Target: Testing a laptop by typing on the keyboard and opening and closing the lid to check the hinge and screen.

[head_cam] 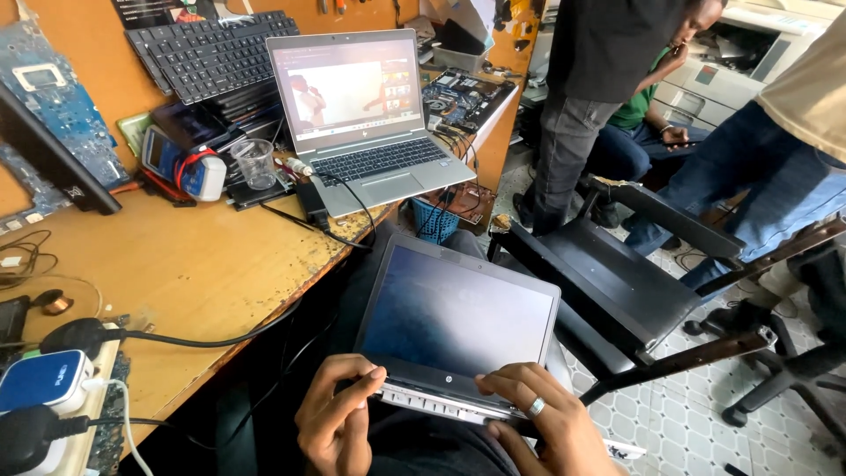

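Observation:
A grey laptop rests on my lap, lid nearly upright, with a dark screen facing me and a thin strip of keyboard showing at its base. My left hand grips the lower left corner of the lid, thumb and fingers pinching the bezel. My right hand, with a ring on one finger, holds the lower right edge by the hinge.
A wooden workbench to my left carries an open silver laptop with a lit screen, a spare keyboard, circuit boards, a plastic cup, cables and a power strip. An empty black chair stands right; other people stand and sit beyond it.

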